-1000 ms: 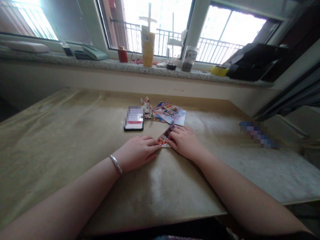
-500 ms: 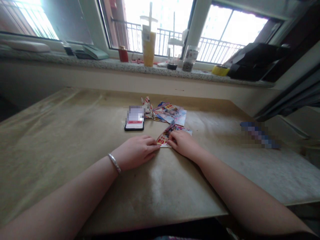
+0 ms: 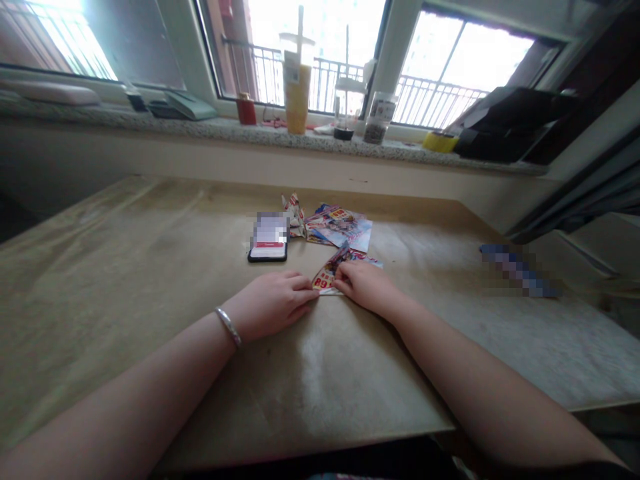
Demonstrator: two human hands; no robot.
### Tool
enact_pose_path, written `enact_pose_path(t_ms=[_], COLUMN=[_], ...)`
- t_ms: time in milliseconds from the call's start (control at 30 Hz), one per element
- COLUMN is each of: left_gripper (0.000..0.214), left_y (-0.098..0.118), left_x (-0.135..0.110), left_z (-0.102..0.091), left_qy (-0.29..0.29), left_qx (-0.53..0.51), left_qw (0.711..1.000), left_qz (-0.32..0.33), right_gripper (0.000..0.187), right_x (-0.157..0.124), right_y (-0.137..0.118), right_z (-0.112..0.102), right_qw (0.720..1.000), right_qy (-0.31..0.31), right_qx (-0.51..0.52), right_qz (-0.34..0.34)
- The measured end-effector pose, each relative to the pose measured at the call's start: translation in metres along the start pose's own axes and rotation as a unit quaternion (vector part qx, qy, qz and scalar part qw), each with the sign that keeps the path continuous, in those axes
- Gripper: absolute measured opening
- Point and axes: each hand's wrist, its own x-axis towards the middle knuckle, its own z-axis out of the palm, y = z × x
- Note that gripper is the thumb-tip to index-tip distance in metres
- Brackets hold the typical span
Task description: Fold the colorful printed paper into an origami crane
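A colourful printed sheet of paper [image 3: 325,276], partly folded with a raised flap, lies on the table in front of me. At its lower left corner, my left hand [image 3: 280,297] rests with fingers stretched out, the tips touching the paper. My right hand [image 3: 367,283] has its fingers curled onto the sheet, closed on it and covering much of the right part. Just beyond are more printed sheets [image 3: 345,227] and a crumpled or folded paper piece [image 3: 295,215]. A phone [image 3: 269,239] with a lit, blurred screen lies left of them.
The table [image 3: 150,280] has a beige cover and meets the wall below a stone windowsill [image 3: 250,133]. On the sill stand a tall drink cup [image 3: 297,93], a red container [image 3: 246,109], a clear jar [image 3: 380,119] and yellow tape [image 3: 440,141]. A blurred blue object [image 3: 520,270] lies at right.
The hands and paper look almost the same. The whole view has shifted very slightly.
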Motion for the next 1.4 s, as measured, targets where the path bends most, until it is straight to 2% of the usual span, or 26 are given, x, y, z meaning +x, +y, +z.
enact_pose_path(t_ms=[733, 1100, 1400], left_gripper=[0.022, 0.020, 0.020], left_y=[0.005, 0.000, 0.001], left_x=[0.005, 0.002, 0.001], left_z=[-0.007, -0.009, -0.015], left_qy=[-0.017, 0.004, -0.023], left_qx=[0.032, 0.038, 0.064], left_qw=[0.999, 0.999, 0.998], left_qz=[-0.004, 0.005, 0.005], right_gripper=[0.018, 0.017, 0.017], right_x=[0.000, 0.000, -0.001], right_y=[0.001, 0.001, 0.001], right_z=[0.004, 0.005, 0.003], right_qw=[1.000, 1.000, 1.000], right_qy=[0.022, 0.015, 0.010], right_qx=[-0.003, -0.004, -0.004], right_qz=[-0.006, -0.005, 0.000])
